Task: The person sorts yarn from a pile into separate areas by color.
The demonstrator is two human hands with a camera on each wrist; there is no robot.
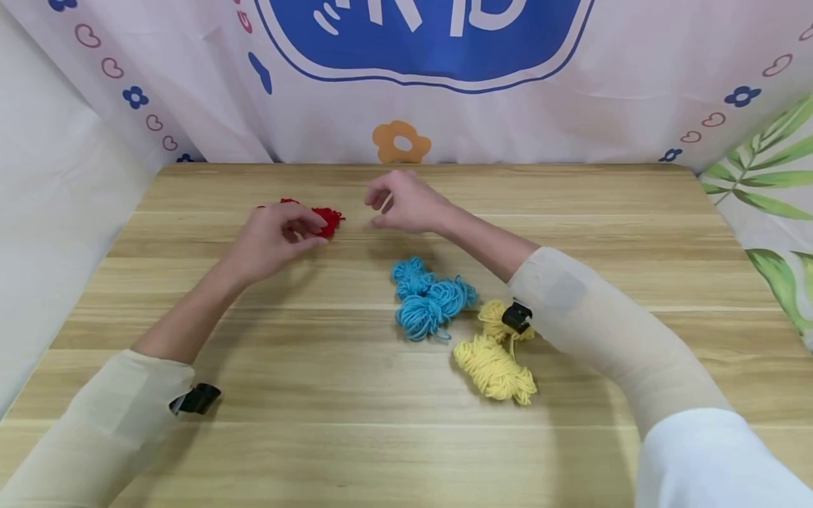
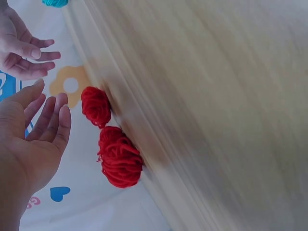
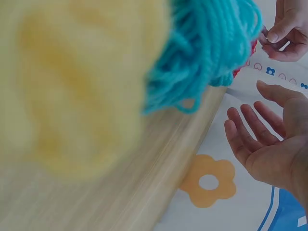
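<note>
- Head view: our left hand [image 1: 273,236] and right hand [image 1: 409,202] hang loosely spread, pinching nothing.
- Red yarn [image 1: 330,220] lies just beside our left hand; blue yarn [image 1: 438,300] lies nearer us than our right.
- If our right sleeve [image 1: 591,331] dips, its clip [image 1: 517,317] could snag the yellow yarn [image 1: 495,370].

A blue emblem [image 1: 425,60] is printed on white cloth [image 1: 311,123] at upper centre; green leaves [image 1: 783,178] are seen at far right.

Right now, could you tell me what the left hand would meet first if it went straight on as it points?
Probably the right hand, which faces the left hand across a gap, though their relative heights are hard to judge.
</note>
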